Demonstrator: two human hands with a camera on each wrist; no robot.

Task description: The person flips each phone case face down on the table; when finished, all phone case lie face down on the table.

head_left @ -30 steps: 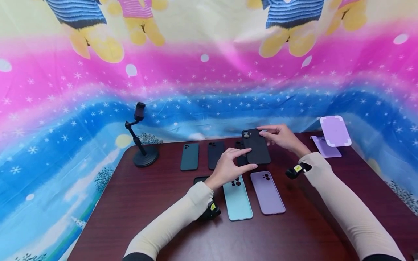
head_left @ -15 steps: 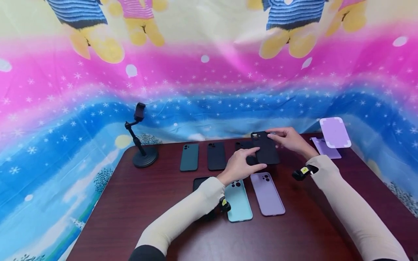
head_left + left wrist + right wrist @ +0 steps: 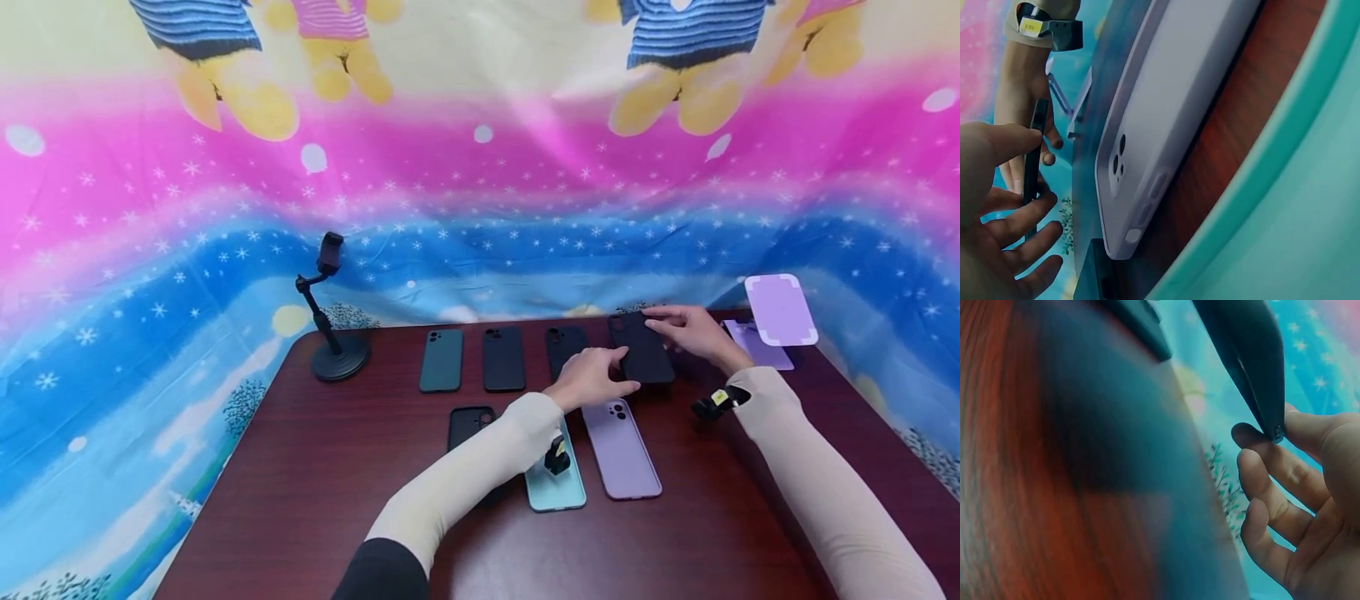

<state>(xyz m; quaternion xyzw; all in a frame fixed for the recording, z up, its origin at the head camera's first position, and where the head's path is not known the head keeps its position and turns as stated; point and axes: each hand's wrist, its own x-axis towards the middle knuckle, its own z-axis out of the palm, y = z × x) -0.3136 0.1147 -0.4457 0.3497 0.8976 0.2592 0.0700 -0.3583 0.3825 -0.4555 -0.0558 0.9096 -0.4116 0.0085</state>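
Both hands hold a black phone case (image 3: 645, 354) at the right end of the back row, tipped up over the table. My left hand (image 3: 588, 379) pinches its left edge between thumb and fingers; in the left wrist view the case (image 3: 1032, 165) appears edge-on. At its upper right corner, my right hand (image 3: 697, 336) pinches it with thumb and fingertips, and the right wrist view shows that corner of the case (image 3: 1254, 369) between them. Just left of it lies another dark case (image 3: 564, 342), partly hidden by the left hand. A purple case (image 3: 624, 454) lies below the hands.
The back row also has a green case (image 3: 441, 362) and a dark blue case (image 3: 502, 362). In front lie a black case (image 3: 465, 425) and a mint case (image 3: 558, 492), both partly covered by the left arm. A black phone stand (image 3: 339, 358) and purple stand (image 3: 782, 310) flank them.
Both hands have carried the black case to the right and lowered it toward the table. The dark case beside it is more exposed, and the left forearm now covers more of the mint case.
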